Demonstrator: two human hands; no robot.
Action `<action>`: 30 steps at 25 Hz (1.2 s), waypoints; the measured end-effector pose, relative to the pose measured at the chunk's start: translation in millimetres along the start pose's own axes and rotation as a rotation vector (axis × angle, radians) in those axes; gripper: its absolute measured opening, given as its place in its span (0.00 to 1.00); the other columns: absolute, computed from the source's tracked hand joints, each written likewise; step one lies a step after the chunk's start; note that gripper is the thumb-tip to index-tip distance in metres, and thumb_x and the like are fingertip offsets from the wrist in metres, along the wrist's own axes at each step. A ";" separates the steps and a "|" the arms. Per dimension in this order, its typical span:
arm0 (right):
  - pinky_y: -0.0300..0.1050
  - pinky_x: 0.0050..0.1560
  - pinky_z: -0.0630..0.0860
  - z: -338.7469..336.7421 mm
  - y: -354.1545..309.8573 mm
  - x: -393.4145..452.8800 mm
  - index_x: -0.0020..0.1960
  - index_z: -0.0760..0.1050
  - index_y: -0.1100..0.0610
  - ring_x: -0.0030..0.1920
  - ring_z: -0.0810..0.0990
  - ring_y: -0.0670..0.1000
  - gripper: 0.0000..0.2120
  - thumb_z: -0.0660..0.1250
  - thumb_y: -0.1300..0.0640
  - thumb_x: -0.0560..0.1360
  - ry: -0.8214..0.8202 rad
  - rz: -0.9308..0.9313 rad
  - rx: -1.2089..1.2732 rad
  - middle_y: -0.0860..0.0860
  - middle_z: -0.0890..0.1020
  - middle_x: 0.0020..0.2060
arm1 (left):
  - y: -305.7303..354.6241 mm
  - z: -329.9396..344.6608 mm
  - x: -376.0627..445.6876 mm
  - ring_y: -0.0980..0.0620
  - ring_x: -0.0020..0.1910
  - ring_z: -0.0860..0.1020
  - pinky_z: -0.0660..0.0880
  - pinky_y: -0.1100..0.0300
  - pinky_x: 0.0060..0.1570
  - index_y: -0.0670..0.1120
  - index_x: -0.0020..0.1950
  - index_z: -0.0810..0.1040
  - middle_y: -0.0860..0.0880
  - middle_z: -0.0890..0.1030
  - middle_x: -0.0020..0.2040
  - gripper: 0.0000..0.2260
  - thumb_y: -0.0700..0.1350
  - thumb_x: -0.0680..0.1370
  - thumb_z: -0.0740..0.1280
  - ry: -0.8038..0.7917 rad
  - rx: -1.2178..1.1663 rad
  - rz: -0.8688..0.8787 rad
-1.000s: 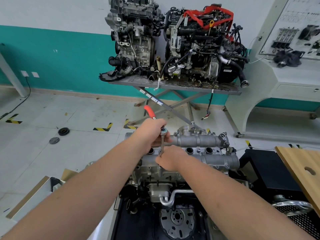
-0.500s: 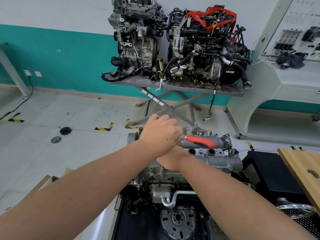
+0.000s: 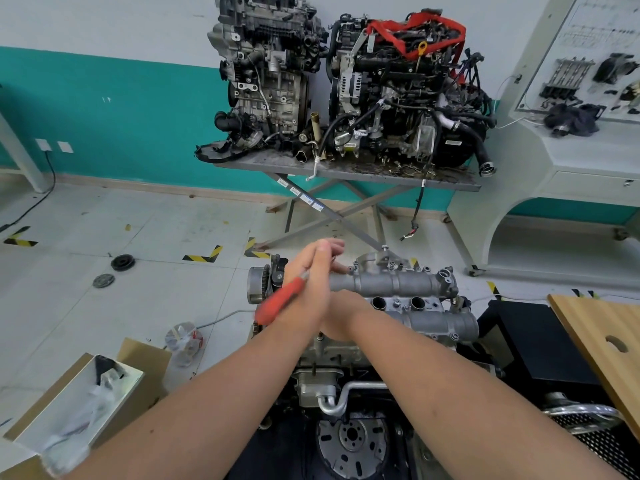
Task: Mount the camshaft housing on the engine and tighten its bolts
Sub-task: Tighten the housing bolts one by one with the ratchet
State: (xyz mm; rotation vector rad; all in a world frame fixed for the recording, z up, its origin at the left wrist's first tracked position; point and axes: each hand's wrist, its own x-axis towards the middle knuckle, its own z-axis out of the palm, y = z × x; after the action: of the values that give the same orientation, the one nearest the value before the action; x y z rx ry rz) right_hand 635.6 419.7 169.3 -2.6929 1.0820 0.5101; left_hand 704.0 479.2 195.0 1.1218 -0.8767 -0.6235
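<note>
Red-handled ratchet (image 3: 282, 300) sits under your left hand (image 3: 308, 289): your fingers lie nearly straight along it, so the hand reads as flat and loose against the tool, not wrapped. Its handle points down and toward your left, away from your palm, and the long axis runs diagonally up toward the fingertips. Your right hand (image 3: 341, 318) is tucked just below and behind the left, mostly hidden; you cannot tell its grip. Beyond both hands, stretching off to your right, the camshaft housing (image 3: 398, 284) lies across the top of the engine (image 3: 332, 355), long axis running left to right.
</note>
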 end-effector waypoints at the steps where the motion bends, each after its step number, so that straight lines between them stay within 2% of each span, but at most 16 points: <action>1: 0.51 0.52 0.74 -0.5 -5.2 2.6 0.59 0.75 0.61 0.55 0.79 0.59 0.16 0.51 0.59 0.82 0.010 -0.004 0.008 0.57 0.80 0.57 | 1.7 2.5 0.8 0.53 0.37 0.81 0.74 0.59 0.40 0.47 0.48 0.81 0.51 0.85 0.47 0.14 0.49 0.84 0.58 -0.003 -0.157 -0.185; 4: 0.52 0.45 0.73 3.7 -7.4 4.2 0.41 0.70 0.58 0.47 0.78 0.59 0.13 0.52 0.57 0.80 0.024 -0.017 0.087 0.56 0.80 0.46 | 3.9 -3.3 12.9 0.51 0.31 0.78 0.71 0.58 0.35 0.47 0.51 0.78 0.46 0.84 0.38 0.13 0.53 0.84 0.59 -0.034 -0.371 -0.533; 6: 0.52 0.47 0.75 3.8 -1.1 2.2 0.38 0.68 0.55 0.46 0.78 0.58 0.13 0.54 0.53 0.79 0.023 0.073 0.174 0.55 0.78 0.42 | 8.7 -11.4 26.0 0.49 0.27 0.77 0.72 0.57 0.34 0.46 0.52 0.77 0.46 0.80 0.31 0.12 0.53 0.83 0.60 -0.055 -0.336 -0.653; 8: 0.51 0.47 0.76 3.9 -3.9 2.6 0.37 0.67 0.53 0.45 0.77 0.57 0.14 0.55 0.50 0.79 0.019 0.103 0.172 0.53 0.77 0.41 | 17.0 -17.6 39.2 0.47 0.29 0.79 0.77 0.53 0.40 0.45 0.53 0.74 0.47 0.78 0.29 0.09 0.50 0.82 0.62 -0.136 -0.158 -0.705; 10: 0.49 0.42 0.73 2.8 -5.1 1.5 0.35 0.66 0.53 0.43 0.76 0.56 0.15 0.55 0.49 0.79 -0.014 0.118 0.206 0.51 0.74 0.38 | 26.2 -21.6 49.6 0.45 0.34 0.83 0.80 0.47 0.52 0.44 0.51 0.74 0.47 0.80 0.30 0.06 0.47 0.80 0.62 -0.245 0.095 -0.711; 12: 0.47 0.38 0.70 2.5 -2.3 -0.1 0.34 0.63 0.52 0.42 0.74 0.55 0.16 0.56 0.48 0.79 -0.020 0.123 0.239 0.50 0.71 0.35 | 35.2 -21.6 57.2 0.48 0.34 0.84 0.79 0.49 0.56 0.43 0.48 0.75 0.47 0.84 0.34 0.05 0.44 0.78 0.63 -0.348 0.343 -0.685; 14: 0.49 0.41 0.70 4.5 0.1 -1.9 0.34 0.62 0.51 0.43 0.73 0.55 0.16 0.56 0.48 0.79 -0.017 0.124 0.240 0.50 0.71 0.36 | 44.3 -17.3 63.6 0.57 0.28 0.80 0.75 0.58 0.43 0.41 0.48 0.77 0.48 0.86 0.37 0.08 0.44 0.78 0.62 -0.495 0.634 -0.606; 16: 0.49 0.44 0.71 4.2 -2.6 -2.5 0.34 0.64 0.50 0.44 0.74 0.55 0.16 0.57 0.48 0.80 -0.012 0.133 0.259 0.49 0.71 0.36 | 50.9 -8.3 69.9 0.57 0.28 0.78 0.70 0.62 0.34 0.39 0.48 0.79 0.49 0.86 0.40 0.09 0.43 0.78 0.62 -0.639 0.917 -0.433; 18: 0.49 0.44 0.70 6.2 -2.9 -0.4 0.34 0.65 0.51 0.44 0.74 0.55 0.16 0.57 0.48 0.80 -0.013 0.144 0.290 0.50 0.72 0.36 | 54.3 3.1 69.5 0.52 0.32 0.76 0.69 0.59 0.31 0.43 0.49 0.77 0.48 0.84 0.42 0.07 0.43 0.79 0.61 -0.748 1.276 -0.162; 21: 0.51 0.48 0.73 3.3 2.1 -9.9 0.43 0.70 0.56 0.47 0.75 0.55 0.11 0.57 0.51 0.80 -0.013 0.130 0.285 0.53 0.75 0.43 | 43.8 10.5 51.5 0.52 0.32 0.71 0.64 0.57 0.35 0.53 0.47 0.69 0.52 0.73 0.37 0.07 0.53 0.83 0.58 -0.724 1.663 0.381; 23: 0.54 0.54 0.75 -9.1 -6.9 -16.6 0.54 0.74 0.58 0.52 0.77 0.58 0.11 0.56 0.55 0.81 0.026 0.130 0.301 0.56 0.79 0.50 | 28.9 4.5 35.1 0.51 0.34 0.70 0.66 0.56 0.40 0.52 0.45 0.75 0.54 0.70 0.36 0.14 0.59 0.81 0.59 -0.643 1.544 0.723; 25: 0.58 0.62 0.76 -13.2 -31.1 -14.6 0.55 0.75 0.59 0.51 0.79 0.56 0.08 0.59 0.61 0.80 0.341 0.332 0.256 0.56 0.81 0.50 | 13.8 -4.7 26.3 0.49 0.34 0.71 0.69 0.55 0.39 0.48 0.36 0.77 0.52 0.72 0.34 0.18 0.60 0.78 0.64 -0.436 1.301 1.014; 26: 0.59 0.60 0.78 -25.5 -37.0 -28.1 0.49 0.74 0.60 0.44 0.79 0.53 0.03 0.62 0.65 0.77 0.217 0.399 0.480 0.54 0.80 0.43 | 7.1 -7.1 25.2 0.48 0.34 0.73 0.70 0.54 0.39 0.47 0.33 0.77 0.50 0.74 0.34 0.21 0.60 0.77 0.64 -0.320 1.214 1.068; 28: 0.51 0.52 0.81 -29.0 -52.7 -11.0 0.44 0.68 0.58 0.36 0.74 0.47 0.10 0.66 0.70 0.73 0.533 0.603 0.415 0.53 0.73 0.36 | -2.8 -8.5 18.9 0.46 0.35 0.74 0.72 0.52 0.38 0.44 0.33 0.76 0.47 0.76 0.37 0.23 0.62 0.76 0.63 -0.200 1.098 0.970; 29: 0.46 0.50 0.79 -26.9 -50.1 -4.9 0.45 0.70 0.60 0.38 0.74 0.46 0.10 0.67 0.72 0.73 0.518 0.662 0.429 0.54 0.72 0.38 | -6.1 -7.7 13.3 0.45 0.37 0.75 0.72 0.51 0.38 0.43 0.35 0.78 0.46 0.77 0.39 0.22 0.61 0.76 0.63 -0.209 0.986 0.849; 30: 0.44 0.51 0.78 -22.3 -40.1 -5.1 0.48 0.72 0.64 0.42 0.75 0.46 0.07 0.65 0.73 0.75 0.387 0.648 0.499 0.54 0.71 0.40 | -7.6 -7.1 7.3 0.46 0.40 0.76 0.73 0.52 0.41 0.45 0.40 0.79 0.47 0.77 0.41 0.18 0.59 0.76 0.62 -0.240 0.813 0.671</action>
State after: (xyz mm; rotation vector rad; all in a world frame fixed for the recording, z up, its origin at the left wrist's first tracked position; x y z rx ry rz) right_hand 665.6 444.8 193.9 -2.0077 1.8980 -0.2047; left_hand 713.9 474.4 188.6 1.3573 -1.7008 0.2014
